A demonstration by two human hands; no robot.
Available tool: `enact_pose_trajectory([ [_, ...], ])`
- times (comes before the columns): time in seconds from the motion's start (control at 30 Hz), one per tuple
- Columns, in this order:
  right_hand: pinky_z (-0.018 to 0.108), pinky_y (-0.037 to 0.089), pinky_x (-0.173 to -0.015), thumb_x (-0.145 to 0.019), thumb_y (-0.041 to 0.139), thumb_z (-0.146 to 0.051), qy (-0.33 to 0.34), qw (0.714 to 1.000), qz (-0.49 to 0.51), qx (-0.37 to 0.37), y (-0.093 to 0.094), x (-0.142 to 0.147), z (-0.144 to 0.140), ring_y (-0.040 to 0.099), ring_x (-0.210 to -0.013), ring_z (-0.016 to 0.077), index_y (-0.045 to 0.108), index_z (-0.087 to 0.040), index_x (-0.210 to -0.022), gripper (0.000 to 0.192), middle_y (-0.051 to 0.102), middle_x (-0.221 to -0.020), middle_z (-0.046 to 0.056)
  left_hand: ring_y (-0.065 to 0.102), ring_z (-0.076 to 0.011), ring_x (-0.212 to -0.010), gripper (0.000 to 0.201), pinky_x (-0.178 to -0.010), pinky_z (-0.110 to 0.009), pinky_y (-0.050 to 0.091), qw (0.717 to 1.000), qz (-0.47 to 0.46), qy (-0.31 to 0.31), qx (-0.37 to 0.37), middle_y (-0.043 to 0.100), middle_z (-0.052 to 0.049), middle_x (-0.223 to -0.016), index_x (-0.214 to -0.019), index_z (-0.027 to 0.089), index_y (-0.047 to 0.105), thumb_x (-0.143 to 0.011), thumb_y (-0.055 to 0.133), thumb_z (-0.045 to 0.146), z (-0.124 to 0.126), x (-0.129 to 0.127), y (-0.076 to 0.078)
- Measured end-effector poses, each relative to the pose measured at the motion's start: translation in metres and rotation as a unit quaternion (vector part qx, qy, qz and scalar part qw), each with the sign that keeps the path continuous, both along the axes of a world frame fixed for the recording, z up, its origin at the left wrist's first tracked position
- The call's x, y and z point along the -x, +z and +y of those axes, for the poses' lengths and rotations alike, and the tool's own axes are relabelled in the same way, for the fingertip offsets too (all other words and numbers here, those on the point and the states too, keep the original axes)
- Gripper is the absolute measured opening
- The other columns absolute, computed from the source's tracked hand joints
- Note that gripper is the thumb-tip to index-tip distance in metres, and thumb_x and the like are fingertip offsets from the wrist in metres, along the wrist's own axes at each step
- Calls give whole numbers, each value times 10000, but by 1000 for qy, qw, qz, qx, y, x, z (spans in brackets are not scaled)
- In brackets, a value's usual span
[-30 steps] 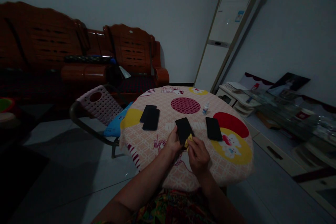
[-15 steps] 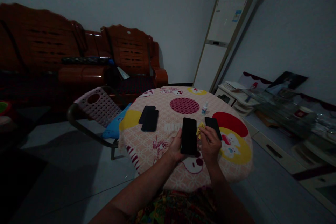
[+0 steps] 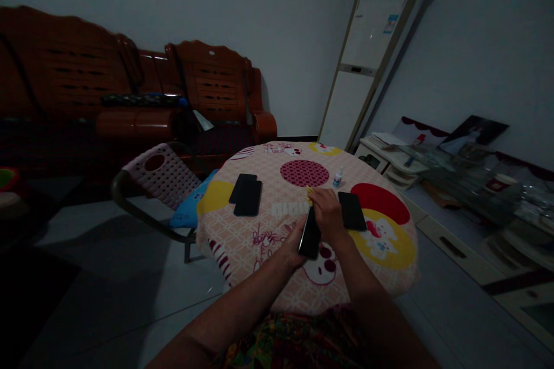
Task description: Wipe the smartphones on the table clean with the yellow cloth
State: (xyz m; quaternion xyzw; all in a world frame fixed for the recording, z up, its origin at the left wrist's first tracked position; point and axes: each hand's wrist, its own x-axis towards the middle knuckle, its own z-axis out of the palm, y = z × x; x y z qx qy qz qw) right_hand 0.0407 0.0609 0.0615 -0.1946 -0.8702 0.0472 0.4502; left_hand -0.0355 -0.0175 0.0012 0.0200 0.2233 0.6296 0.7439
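A black smartphone (image 3: 309,237) is gripped by my left hand (image 3: 295,247) over the near part of the table, tilted on its side. My right hand (image 3: 328,211) pinches a small yellow cloth (image 3: 310,194) against the phone's upper end and hides that part of it. Just right of this hand another dark phone (image 3: 352,211) lies flat. Two more dark phones, a front one (image 3: 248,198) and a rear one (image 3: 239,187), overlap at the table's left. Beyond my right hand a small white spray bottle (image 3: 338,177) with a blue label stands upright.
The round table (image 3: 268,158) wears a pink patterned cloth. At its left is a woven chair (image 3: 167,176) with a blue packet (image 3: 190,207). A wooden sofa (image 3: 216,81), a tall air conditioner (image 3: 367,52) and a cluttered glass-topped cabinet (image 3: 459,176) stand around it.
My right hand has moved left with the yellow cloth, from beside the phone onto its upper end. The phone in my left hand has turned from facing me to a slanted, edge-on position.
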Motion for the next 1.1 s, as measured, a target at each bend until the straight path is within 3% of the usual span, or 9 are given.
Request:
enact_pose_trajectory([
  [0.17,383,473,-849,-846,460,-48,-14,997,-81,-14,-1,1,6,523,-943,236,699,-165,-960,289,657,-999,109,605,-152,-484,175,-410,-227,461,1000,1,30,2,648,-40,-632,-798,134,615,-874,567,283,1,-1,0],
  [0.33,378,475,-844,-838,460,-50,43,995,-92,-7,-4,-11,-13,518,-956,238,686,-152,-958,275,644,-1005,116,566,-124,-451,177,-389,-202,421,999,-29,33,31,615,-28,-604,-742,126,591,-877,563,237,5,-1,0],
  [0.57,374,485,-813,-827,467,-61,90,990,-104,8,-5,-22,-30,526,-934,231,681,-159,-944,262,642,-995,105,601,-122,-499,205,-465,-203,489,995,-57,38,76,614,-32,-611,-698,113,579,-886,541,184,3,-2,9],
  [0.73,386,483,-839,-841,461,-79,61,995,-83,7,-3,-17,-12,528,-957,239,687,-160,-952,264,644,-998,113,556,-113,-441,143,-357,-178,393,999,-1,33,34,607,-28,-619,-774,122,591,-862,589,235,4,-2,6],
  [0.93,370,465,-839,-852,442,-72,-7,998,-61,2,2,-8,13,532,-921,232,691,-166,-902,271,649,-940,99,553,-100,-473,119,-362,-158,373,999,24,38,-14,605,-24,-684,-904,148,600,-839,617,246,-1,-1,5],
  [1.1,363,458,-836,-852,431,-61,-35,998,-58,13,-1,-6,12,528,-922,233,689,-165,-910,283,646,-913,91,554,-97,-479,130,-374,-163,380,998,25,42,-27,601,-13,-695,-925,155,605,-821,638,227,1,0,2],
])
